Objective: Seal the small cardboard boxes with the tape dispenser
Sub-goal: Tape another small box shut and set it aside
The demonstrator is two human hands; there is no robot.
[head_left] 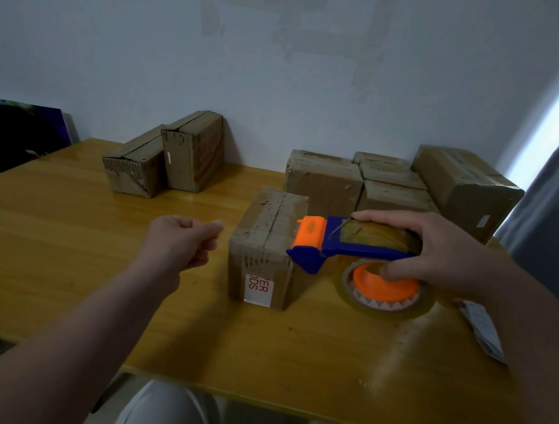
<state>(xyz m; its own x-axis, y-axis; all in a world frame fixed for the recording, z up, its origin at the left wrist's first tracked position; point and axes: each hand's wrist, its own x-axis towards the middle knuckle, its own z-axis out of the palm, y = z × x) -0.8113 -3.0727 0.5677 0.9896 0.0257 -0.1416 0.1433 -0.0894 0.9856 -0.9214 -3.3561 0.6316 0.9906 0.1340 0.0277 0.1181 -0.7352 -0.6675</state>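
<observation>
At the middle of the counter (69, 228), the labelled box (265, 244) shows a dark, bare-looking top seam. My right hand (442, 254) has its fingers (397, 271) wrapped round the tape dispenser (352, 241), whose orange head meets the box's right top edge, so I judge this strip is only starting. My left hand (178, 244) hovers just left of the box, curled on nothing; the back-right boxes (390, 187) look closed, while the back-left boxes (165, 159) gape at their seams and seem left to do.
</observation>
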